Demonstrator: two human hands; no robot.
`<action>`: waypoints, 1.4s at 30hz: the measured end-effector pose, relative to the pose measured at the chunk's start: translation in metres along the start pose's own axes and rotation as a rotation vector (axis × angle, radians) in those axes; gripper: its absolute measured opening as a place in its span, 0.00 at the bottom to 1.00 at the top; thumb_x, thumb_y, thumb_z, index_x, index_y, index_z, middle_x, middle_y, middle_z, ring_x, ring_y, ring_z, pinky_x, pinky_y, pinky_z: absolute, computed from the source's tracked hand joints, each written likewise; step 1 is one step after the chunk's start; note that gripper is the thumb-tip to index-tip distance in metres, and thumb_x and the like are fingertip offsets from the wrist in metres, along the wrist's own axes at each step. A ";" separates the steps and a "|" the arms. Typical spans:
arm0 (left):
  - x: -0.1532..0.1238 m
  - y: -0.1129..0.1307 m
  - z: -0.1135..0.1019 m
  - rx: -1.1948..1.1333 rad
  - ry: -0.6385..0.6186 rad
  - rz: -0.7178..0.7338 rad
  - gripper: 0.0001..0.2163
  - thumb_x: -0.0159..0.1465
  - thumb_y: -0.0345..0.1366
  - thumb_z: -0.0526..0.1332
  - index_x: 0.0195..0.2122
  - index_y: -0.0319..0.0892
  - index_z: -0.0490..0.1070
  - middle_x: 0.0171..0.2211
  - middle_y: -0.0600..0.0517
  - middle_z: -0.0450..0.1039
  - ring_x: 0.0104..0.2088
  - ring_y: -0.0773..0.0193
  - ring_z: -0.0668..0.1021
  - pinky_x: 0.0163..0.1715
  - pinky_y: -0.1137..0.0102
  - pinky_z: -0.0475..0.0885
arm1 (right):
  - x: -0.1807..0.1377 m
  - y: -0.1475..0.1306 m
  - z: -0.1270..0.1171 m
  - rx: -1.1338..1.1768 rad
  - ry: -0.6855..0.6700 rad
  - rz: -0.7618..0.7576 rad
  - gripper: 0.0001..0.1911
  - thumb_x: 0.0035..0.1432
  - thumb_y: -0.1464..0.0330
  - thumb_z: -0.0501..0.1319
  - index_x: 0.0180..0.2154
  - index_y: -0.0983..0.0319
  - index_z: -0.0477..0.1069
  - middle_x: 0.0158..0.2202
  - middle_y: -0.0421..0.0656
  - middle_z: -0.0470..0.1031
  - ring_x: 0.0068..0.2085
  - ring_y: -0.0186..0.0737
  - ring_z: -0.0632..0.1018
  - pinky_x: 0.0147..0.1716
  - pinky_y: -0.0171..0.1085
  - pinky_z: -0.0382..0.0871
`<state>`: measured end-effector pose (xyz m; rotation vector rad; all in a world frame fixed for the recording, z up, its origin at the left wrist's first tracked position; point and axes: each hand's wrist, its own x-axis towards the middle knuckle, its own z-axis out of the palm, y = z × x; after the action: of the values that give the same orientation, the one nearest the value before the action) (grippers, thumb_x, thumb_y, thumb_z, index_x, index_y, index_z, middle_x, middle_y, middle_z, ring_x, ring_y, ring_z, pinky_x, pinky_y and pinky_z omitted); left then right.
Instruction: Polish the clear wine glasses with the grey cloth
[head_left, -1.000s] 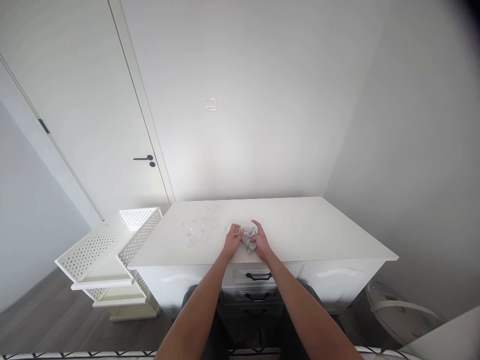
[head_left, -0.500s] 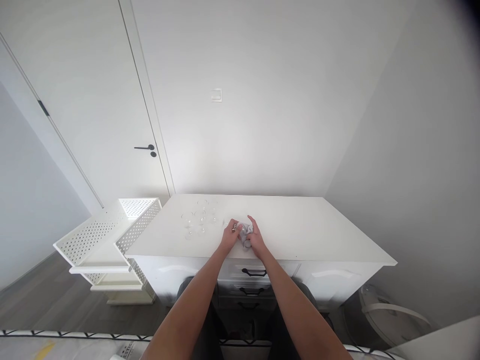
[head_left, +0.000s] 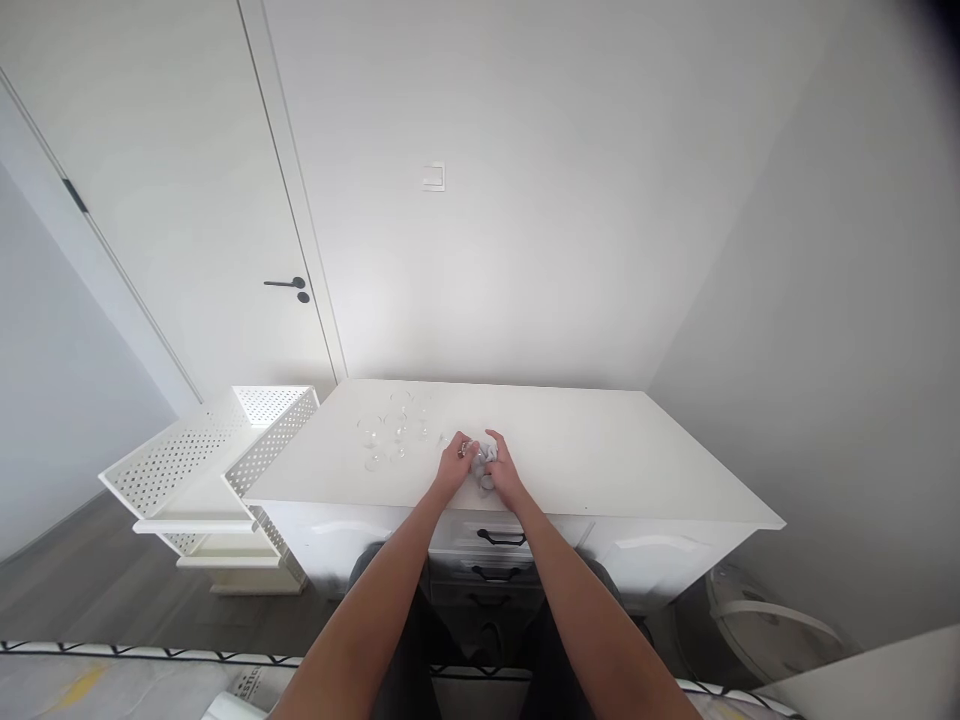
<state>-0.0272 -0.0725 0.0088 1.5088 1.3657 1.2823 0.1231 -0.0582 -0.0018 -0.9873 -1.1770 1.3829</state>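
Over the white cabinet top, my left hand point(head_left: 454, 466) is closed around a shiny clear piece of glass, mostly covered by fingers; its full shape is hidden. My right hand point(head_left: 508, 477) grips a crumpled light grey cloth point(head_left: 481, 476), its thumb side raised. The cloth is bunched between both hands, against the glass. Left of my hands, several clear stemmed glasses point(head_left: 400, 430) stand in a loose group on the cabinet top point(head_left: 600, 450).
A white perforated rack point(head_left: 187, 470) stands left of the cabinet. Dark-handled drawers point(head_left: 501, 538) face me below the top. A grey bin-like container point(head_left: 750, 630) sits at lower right. Behind are a wall with a light switch point(head_left: 433, 177) and a door point(head_left: 187, 200).
Both hands stay together over the cabinet top, and the cloth has shifted and folded slightly between them. The whole view has tilted a little. The standing glasses keep their places.
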 end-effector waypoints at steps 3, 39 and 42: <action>0.000 -0.001 0.001 0.002 -0.014 0.007 0.17 0.67 0.56 0.57 0.38 0.47 0.64 0.25 0.59 0.66 0.24 0.66 0.71 0.33 0.68 0.68 | 0.000 0.000 -0.001 0.088 0.004 0.016 0.39 0.33 0.73 0.57 0.53 0.54 0.70 0.27 0.34 0.67 0.28 0.35 0.68 0.25 0.31 0.61; 0.005 -0.010 0.000 -0.216 -0.037 0.006 0.20 0.65 0.53 0.64 0.51 0.47 0.67 0.56 0.46 0.74 0.29 0.70 0.76 0.31 0.69 0.74 | 0.007 0.010 -0.015 0.345 0.449 -0.042 0.32 0.35 0.70 0.56 0.47 0.51 0.64 0.33 0.34 0.66 0.31 0.34 0.70 0.27 0.31 0.63; 0.004 -0.008 -0.002 -0.341 -0.031 0.037 0.22 0.67 0.55 0.61 0.55 0.48 0.62 0.62 0.43 0.69 0.34 0.68 0.79 0.31 0.70 0.74 | 0.006 0.006 -0.010 0.387 0.456 -0.062 0.33 0.38 0.70 0.59 0.51 0.50 0.65 0.39 0.36 0.71 0.35 0.36 0.73 0.30 0.33 0.67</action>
<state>-0.0318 -0.0670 0.0027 1.3158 1.0408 1.4259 0.1304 -0.0511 -0.0094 -0.9121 -0.5704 1.1933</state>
